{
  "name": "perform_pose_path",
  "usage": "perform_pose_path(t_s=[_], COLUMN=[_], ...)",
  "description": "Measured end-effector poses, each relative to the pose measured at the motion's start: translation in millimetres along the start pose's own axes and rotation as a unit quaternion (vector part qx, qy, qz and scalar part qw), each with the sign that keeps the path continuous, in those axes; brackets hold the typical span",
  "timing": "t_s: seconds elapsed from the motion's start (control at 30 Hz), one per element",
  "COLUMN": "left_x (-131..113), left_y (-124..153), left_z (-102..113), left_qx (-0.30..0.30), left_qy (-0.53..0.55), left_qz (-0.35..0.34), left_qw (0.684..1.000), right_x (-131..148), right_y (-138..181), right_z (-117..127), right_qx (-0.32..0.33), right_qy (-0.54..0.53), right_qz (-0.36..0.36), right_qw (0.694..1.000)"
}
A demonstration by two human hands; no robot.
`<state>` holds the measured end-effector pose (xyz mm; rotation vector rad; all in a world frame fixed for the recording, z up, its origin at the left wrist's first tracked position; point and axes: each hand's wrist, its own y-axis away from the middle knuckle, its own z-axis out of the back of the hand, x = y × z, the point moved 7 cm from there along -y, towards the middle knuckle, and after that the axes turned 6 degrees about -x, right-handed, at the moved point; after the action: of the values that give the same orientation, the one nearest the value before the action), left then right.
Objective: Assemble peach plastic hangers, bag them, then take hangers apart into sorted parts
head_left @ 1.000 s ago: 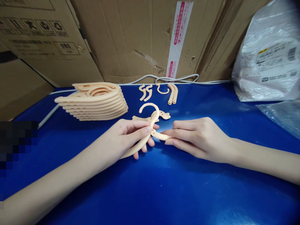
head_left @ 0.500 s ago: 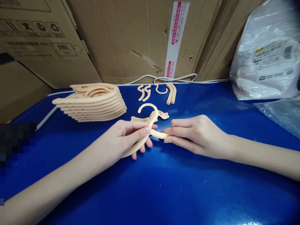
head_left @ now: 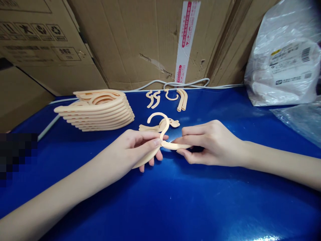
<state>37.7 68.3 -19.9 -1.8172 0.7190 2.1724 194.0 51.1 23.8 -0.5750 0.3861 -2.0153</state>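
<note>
Between my hands is a cream plastic clothes hanger [head_left: 165, 125], its curved hook pointing up and away from me. My left hand [head_left: 136, 145] is closed around one arm of it, thumb by the joint under the hook. The hanger's other arm [head_left: 173, 146] runs right into my right hand [head_left: 208, 144], which pinches it between thumb and fingers. Just beyond the hook lies a cream animal-shaped piece [head_left: 160, 127] with small holes at its right end, partly hidden by the hook.
A stack of cream folded hangers [head_left: 100, 112] stands at the left. Loose S-shaped pieces [head_left: 152, 99], a small hook [head_left: 172, 96] and curved arms [head_left: 182, 99] lie at the back. Behind are a white cable [head_left: 140, 88], cardboard boxes [head_left: 125, 40] and a plastic bag [head_left: 283, 60] on the blue tabletop [head_left: 175, 201].
My right thumb and fingers have shifted on the hanger's right arm, so more of it shows. The view has moved slightly; my left hand keeps its hold.
</note>
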Motion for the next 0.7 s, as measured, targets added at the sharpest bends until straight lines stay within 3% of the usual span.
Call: perform_pose_path(t_s=[0.27,0.47,0.7], left_x=[-12.0,-26.6,-28.7], left_y=[5.3,13.4,16.6], left_z=[-1.1,-5.1,-8.8], left_qx=[-0.012,-0.035,-0.024], left_qy=[-0.15,-0.31,-0.406], left_qz=[-0.037,-0.113,-0.141], left_qw=[0.988,0.943,0.903], right_x=[1.5,1.6,-4.9], right_y=[-1.7,-0.8,-2.2], right_z=[-1.0,-1.9,1.3], right_qx=[0.019,0.051,0.031], right_qy=[-0.022,-0.048,-0.019], right_qz=[0.006,0.021,0.014], right_qw=[1.0,0.997,0.999])
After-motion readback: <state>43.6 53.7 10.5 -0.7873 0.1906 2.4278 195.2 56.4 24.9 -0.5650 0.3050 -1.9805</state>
